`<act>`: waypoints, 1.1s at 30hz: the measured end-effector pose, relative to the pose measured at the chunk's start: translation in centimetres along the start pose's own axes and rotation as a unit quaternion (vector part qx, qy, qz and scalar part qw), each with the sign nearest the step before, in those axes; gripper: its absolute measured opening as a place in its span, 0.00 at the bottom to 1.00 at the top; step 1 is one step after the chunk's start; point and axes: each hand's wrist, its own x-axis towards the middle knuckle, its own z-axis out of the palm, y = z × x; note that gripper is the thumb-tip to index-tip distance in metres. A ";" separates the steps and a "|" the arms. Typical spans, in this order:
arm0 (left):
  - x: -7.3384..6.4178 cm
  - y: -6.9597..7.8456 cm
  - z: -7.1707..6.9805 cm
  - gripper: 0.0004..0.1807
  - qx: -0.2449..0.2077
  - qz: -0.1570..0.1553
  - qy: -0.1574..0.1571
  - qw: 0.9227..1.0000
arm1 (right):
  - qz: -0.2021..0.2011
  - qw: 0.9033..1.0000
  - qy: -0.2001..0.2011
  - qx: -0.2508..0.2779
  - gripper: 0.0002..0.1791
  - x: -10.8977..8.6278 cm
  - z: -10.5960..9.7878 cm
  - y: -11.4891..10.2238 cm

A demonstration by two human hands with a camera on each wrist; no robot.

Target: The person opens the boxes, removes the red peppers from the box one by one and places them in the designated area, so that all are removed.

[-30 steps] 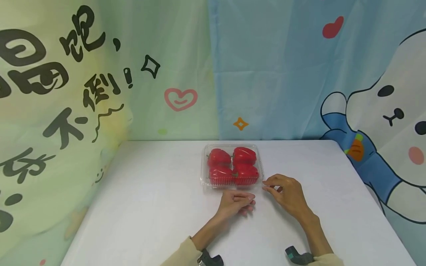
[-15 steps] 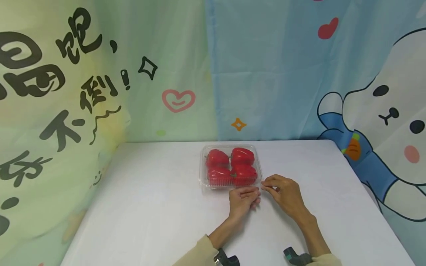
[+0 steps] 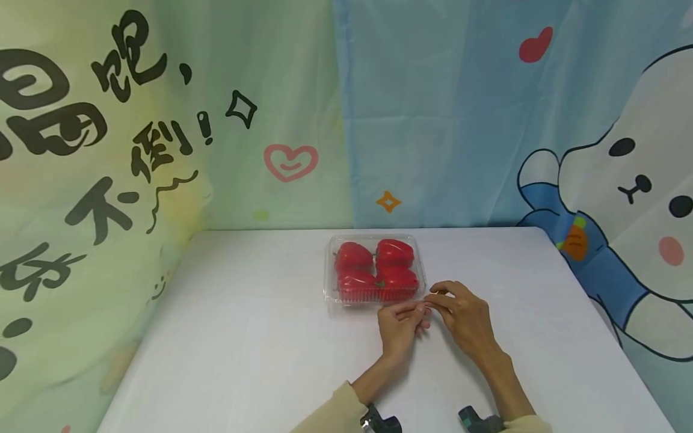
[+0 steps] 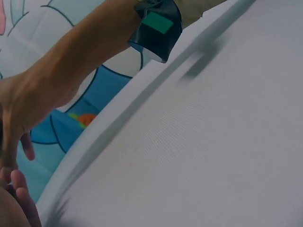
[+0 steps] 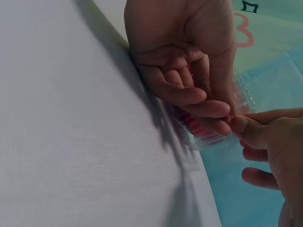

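Several red bell peppers [image 3: 355, 257] lie inside a clear plastic box [image 3: 329, 276] at the back middle of the white table. At the box's near right corner, my left hand [image 3: 399, 329] pinches the edge with thumb and curled fingers. My right hand [image 3: 467, 316] meets it there from the right, thumb and a finger pinching the same corner, index raised a little. In the right wrist view the fingertips of my left hand [image 5: 189, 85] and right hand [image 5: 279, 146] come together in front of the box [image 5: 244, 97]. The pinched edge itself is hidden between the fingers.
The white table [image 3: 243, 337] reaches back to a printed cloth backdrop [image 3: 411, 90] with lettering, hearts and a cartoon bear. Dark wrist cameras sit at both sleeves, such as the left wrist's camera [image 3: 381, 421].
My left hand has moved right and slightly away from me to meet my right hand at the box's corner. The right hand has stayed there, its index finger lifting slightly. The box stays put.
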 end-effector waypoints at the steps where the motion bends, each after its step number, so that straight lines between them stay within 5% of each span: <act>1: 0.0 -0.1 0.0 0.07 -0.001 0.006 0.002 1.000 | -0.002 1.000 0.000 -0.002 0.13 0.0 0.0 0.0; 13: -0.2 -0.7 0.9 0.07 0.014 0.053 0.025 0.998 | -0.061 0.998 0.015 -0.023 0.20 -0.2 0.6 -0.3; 33: 0.3 -1.3 1.3 0.07 0.003 0.071 0.049 0.996 | -0.131 0.990 0.047 -0.019 0.17 0.3 1.3 0.6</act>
